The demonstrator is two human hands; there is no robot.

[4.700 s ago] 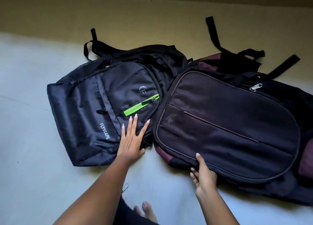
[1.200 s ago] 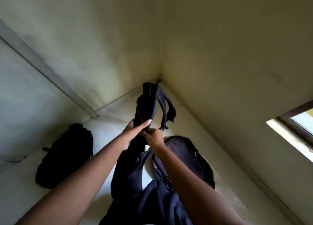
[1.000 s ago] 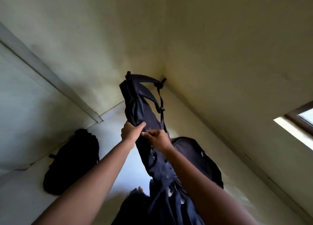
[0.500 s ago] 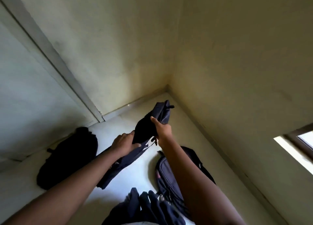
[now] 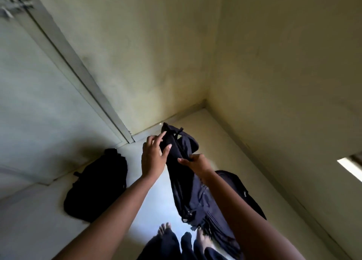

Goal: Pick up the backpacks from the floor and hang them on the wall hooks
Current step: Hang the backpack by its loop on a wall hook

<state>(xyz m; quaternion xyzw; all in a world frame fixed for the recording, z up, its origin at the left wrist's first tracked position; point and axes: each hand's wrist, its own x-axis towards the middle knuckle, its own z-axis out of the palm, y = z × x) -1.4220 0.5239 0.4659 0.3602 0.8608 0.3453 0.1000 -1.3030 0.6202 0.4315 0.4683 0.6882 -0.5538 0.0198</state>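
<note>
Fingers (image 5: 156, 140) of left hand (image 5: 151, 159) now apart against backpack (image 5: 195, 197); those of right hand (image 5: 197, 162) clamped on strap (image 5: 181, 148).

The held backpack (image 5: 195, 197) is dark navy woven cloth, matt, with flat webbing straps. The black backpack (image 5: 98, 187) on the floor to the left is matt cloth as well, too dark to show its weave. The floor (image 5: 156, 201) is smooth and pale, with a glossy sheen near the feet. The wall (image 5: 274, 83) is matt painted plaster, faintly blotchy. The door (image 5: 39, 103) at left looks smooth and painted.
</note>
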